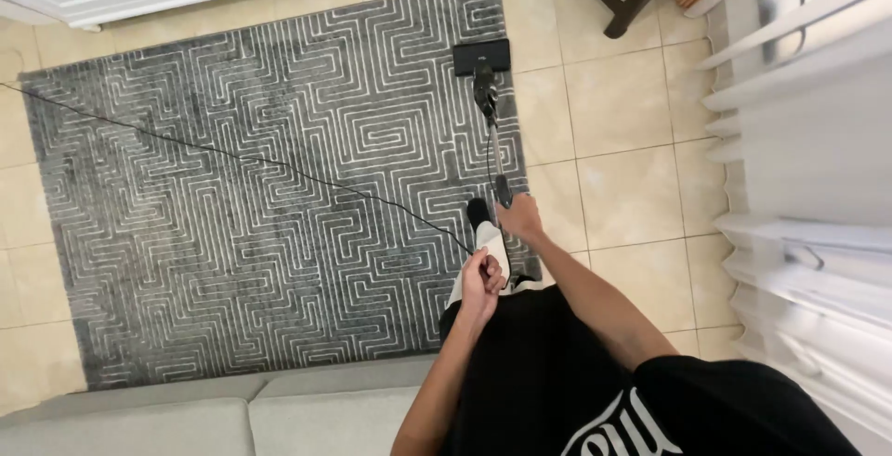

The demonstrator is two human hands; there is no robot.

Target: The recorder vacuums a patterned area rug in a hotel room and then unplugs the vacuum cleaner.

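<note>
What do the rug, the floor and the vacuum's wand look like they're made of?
Rug: looks like woven low-pile textile, matte grey with a pale maze pattern.
Floor: glazed ceramic or stone tile, beige, with visible grout lines and a slight sheen.
Vacuum's wand: probably metal, thin and pale; its floor head looks like black plastic.

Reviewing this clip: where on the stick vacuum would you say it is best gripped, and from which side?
Grip the stick vacuum at the upper end of its slim wand, from above and behind, where the right hand closes on it. The wand leans back toward the person while the floor head lies flat on the rug. The left hand holds the cord.
</note>
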